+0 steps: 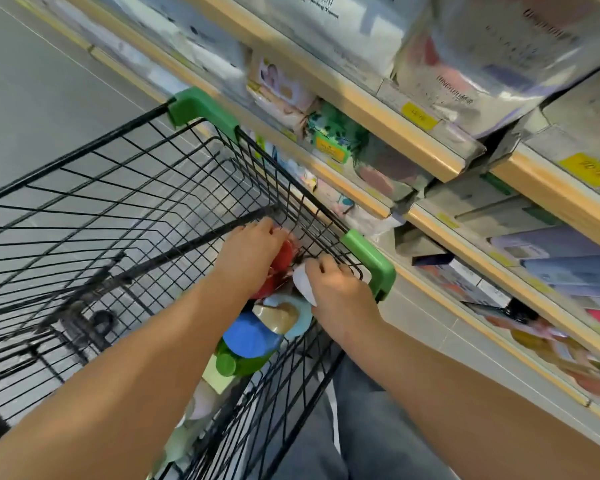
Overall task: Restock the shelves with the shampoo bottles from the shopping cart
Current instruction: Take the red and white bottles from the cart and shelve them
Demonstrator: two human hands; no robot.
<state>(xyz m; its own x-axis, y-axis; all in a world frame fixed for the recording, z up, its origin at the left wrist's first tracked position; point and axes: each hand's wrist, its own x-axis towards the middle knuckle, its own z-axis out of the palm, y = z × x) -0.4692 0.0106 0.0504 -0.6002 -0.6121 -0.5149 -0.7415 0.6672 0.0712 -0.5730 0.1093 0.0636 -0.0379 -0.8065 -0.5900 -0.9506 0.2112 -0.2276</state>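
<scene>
**A:** Where are the shampoo bottles?

**B:** Bunched in the near corner of the shopping cart (pixel 125 188), at the right-hand end under the green corner guard (pixel 369 261). A red bottle (pixel 278 268) sits furthest from the person. Going toward six o'clock from it there is a gold cap (pixel 274 317) against a pale blue bottle (pixel 300 315), then a blue cap (pixel 248 336), then a green bottle (pixel 232 363).

**A:** And the hands?

**B:** Both are down in that corner. The left hand (pixel 250 251) lies over the red bottle with its fingers curled round the top. The right hand (pixel 340 289), at three o'clock from the red bottle, grips a white bottle (pixel 303 284) just beside the cart's wire wall.

**A:** What's around the cart?

**B:** Shelves (pixel 426 143) run from twelve o'clock down to four o'clock, with wooden edges and yellow price tags (pixel 420 116). Tissue packs (pixel 354 32) fill the upper tiers, and boxes (pixel 555 251) lie lower down. Grey floor (pixel 42 81) shows at ten o'clock. The frame is blurred, so labels cannot be read.
</scene>
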